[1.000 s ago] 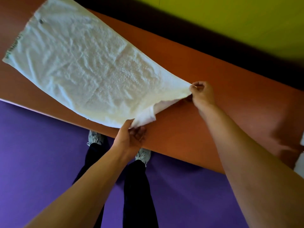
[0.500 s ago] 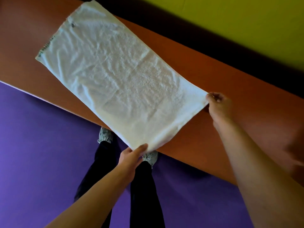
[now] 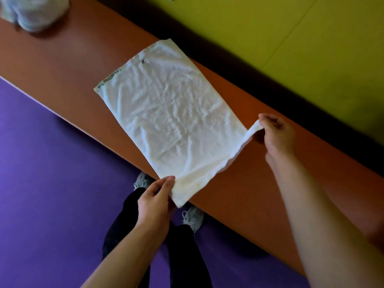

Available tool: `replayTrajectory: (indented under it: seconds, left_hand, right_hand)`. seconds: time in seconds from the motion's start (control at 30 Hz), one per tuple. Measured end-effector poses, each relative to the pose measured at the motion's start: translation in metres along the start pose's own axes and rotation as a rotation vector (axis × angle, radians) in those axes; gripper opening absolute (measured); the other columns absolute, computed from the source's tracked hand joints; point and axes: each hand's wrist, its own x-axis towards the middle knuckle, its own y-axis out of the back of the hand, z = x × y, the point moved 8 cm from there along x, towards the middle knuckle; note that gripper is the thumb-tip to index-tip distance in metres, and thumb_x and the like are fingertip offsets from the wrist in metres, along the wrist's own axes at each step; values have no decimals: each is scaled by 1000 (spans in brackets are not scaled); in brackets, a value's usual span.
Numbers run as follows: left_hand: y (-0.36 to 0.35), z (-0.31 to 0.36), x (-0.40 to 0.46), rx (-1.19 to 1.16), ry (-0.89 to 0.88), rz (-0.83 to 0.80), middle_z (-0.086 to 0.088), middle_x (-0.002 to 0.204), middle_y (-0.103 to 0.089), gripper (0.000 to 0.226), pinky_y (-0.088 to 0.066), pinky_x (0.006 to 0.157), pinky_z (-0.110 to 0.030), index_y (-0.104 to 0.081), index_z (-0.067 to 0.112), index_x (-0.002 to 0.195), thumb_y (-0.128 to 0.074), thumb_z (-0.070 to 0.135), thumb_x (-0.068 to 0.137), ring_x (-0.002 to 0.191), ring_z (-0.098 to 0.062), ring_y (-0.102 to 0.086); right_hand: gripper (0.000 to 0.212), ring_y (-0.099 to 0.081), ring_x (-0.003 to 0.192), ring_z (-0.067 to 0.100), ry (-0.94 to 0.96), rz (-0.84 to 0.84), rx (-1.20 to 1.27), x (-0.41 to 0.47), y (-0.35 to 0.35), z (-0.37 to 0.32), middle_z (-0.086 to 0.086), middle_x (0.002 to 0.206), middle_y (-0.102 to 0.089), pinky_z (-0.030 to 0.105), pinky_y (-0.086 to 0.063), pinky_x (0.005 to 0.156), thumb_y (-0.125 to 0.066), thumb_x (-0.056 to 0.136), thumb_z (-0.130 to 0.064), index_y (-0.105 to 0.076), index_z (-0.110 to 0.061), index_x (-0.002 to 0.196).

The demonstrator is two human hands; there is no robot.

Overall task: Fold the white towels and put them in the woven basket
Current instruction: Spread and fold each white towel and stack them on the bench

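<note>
Nearest, the left hand [image 3: 154, 201] pinches the near corner of the rectangular white terry towel [image 3: 166, 113] – spread on the long orange-brown table [image 3: 62, 59] – while the right hand [image 3: 276, 135] pinches its lifted right corner, and far left sits a blurred pale heap [image 3: 34, 12], perhaps more towels.

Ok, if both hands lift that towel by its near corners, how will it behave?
Probably floppy: the towel already sags between the left hand and right hand. Likely light, since fingertip pinches raise its corners. Its wrinkled cloth should drag on the table rather than slide.
</note>
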Motion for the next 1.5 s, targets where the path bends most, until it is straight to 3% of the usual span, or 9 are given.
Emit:
replayTrajectory:
  seconds: [0.1,0.2,0.37,0.57,0.87,1.07,1.23,1.37,1.5]
  left_hand:
    - [-1,33,12,-235,123,-85,-13,104,-75,19,-62,76,-34,-71,0,111,-60,6,96,96,-27,-72]
    - [4,71,28,-361,139,-123,-13,95,-67,11,-63,78,-36,-63,-5,100,-53,-1,96,107,-32,-67]
    - [25,146,60,-3,-118,-5,-14,91,-77,27,-61,78,-36,-63,1,118,-70,5,91,75,-22,-74]
    - [36,245,101,263,-393,80,0,58,-67,29,-53,50,-29,-65,10,88,-60,35,101,41,-15,-54]
    - [43,301,204,392,-362,110,1,62,-70,28,-58,60,-36,-71,17,90,-58,39,101,44,-16,-55]
    - [49,316,248,539,-412,192,1,65,-72,29,-56,53,-29,-69,21,84,-57,42,101,46,-16,-59]
    - [62,319,272,797,-475,282,3,95,-69,26,-46,72,-33,-59,22,105,-66,44,91,93,-20,-63]
    - [53,331,271,978,-675,232,-5,123,-51,43,-34,89,-34,-50,20,126,-67,37,91,114,-29,-46]
    - [29,337,284,1185,-824,102,-6,126,-53,40,-28,89,-30,-50,22,128,-61,37,93,116,-31,-44]
  right_hand:
    - [6,-70,97,17,-36,-28,24,7,-41,-28,2,106,-73,25,-56,67,-74,91,-31,-71,-26,88]
    - [14,-75,87,17,-61,-47,63,17,-84,-52,6,100,-76,28,-57,66,-68,91,-32,-74,-20,93]
    - [27,-77,78,18,28,-138,-2,27,-169,-95,5,93,-79,24,-51,57,-53,88,-12,-74,-8,105]
    - [18,-74,62,13,203,-102,-139,38,-253,-143,1,88,-78,21,-51,49,-65,96,-19,-71,-8,109]
    - [23,-66,47,9,219,-54,-277,82,-348,-147,3,81,-76,18,-42,40,-66,95,-19,-59,-25,73]
    - [15,-72,59,15,224,-74,-303,94,-378,-135,1,75,-75,31,-57,60,-68,92,-17,-65,-21,78]
    - [30,-73,82,19,236,-105,-460,72,-358,-97,3,88,-73,30,-58,74,-65,85,-19,-62,-22,114]
    - [17,-59,72,6,201,-10,-534,3,-310,-47,-14,83,-58,5,-38,56,-64,95,-19,-59,-14,110]
    - [29,-62,77,27,4,205,-545,-70,-255,19,4,88,-61,22,-35,53,-63,97,-31,-52,-6,108]
